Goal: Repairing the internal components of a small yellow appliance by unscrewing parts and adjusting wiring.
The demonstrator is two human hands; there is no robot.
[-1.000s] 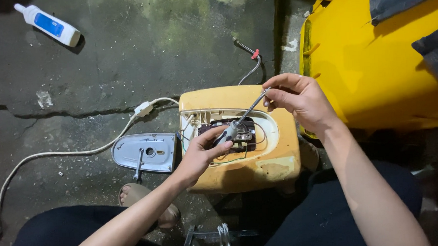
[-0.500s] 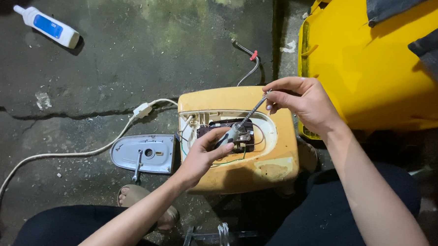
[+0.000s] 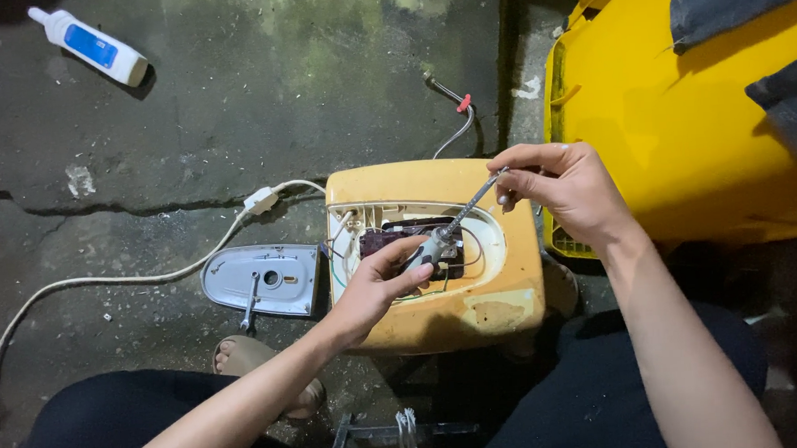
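A yellow appliance casing (image 3: 500, 287) lies open on the ground between my knees, with a dark circuit board (image 3: 380, 242) and thin wires inside. My left hand (image 3: 376, 288) pinches the lower, grey end of a thin metal tool (image 3: 457, 221) just over the board. My right hand (image 3: 565, 190) grips the tool's upper end at the casing's far right rim. The tool slants from upper right down to lower left across the opening.
A grey cover plate (image 3: 262, 279) lies left of the casing, with a white power cord (image 3: 105, 282) running off to the left. A white bottle with a blue label (image 3: 91, 47) lies at far left. A big yellow bin (image 3: 680, 113) stands at the right. A cracked concrete floor (image 3: 259, 105) lies underneath.
Both hands and the tool stay nearly in place; my left hand's fingers have shifted slightly along the tool's lower end.
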